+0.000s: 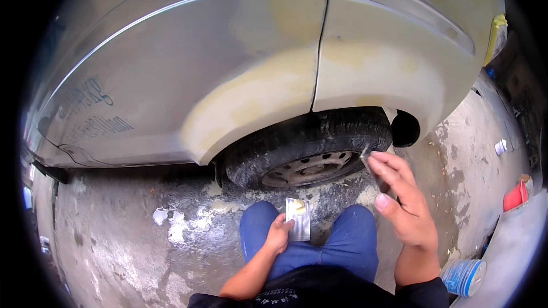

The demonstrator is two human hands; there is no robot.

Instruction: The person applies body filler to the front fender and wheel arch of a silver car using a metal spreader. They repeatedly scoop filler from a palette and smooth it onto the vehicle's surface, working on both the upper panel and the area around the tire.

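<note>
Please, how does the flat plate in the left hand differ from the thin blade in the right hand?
The flat plate shows a broad, pale rectangular face; the thin blade shows as a narrow, darker strip. The plate carries a yellowish dab; none can be made out on the blade. The plate is lower in the picture; the blade is higher, near the wheel. Both are hand-held.

Open air lies between the left hand (278,235) and right hand (410,211), over the lap (319,254). Forward, the tyre (245,169) and car body (365,74) block the way; a blue bucket (463,277) sits near the right sleeve (423,294)
</note>
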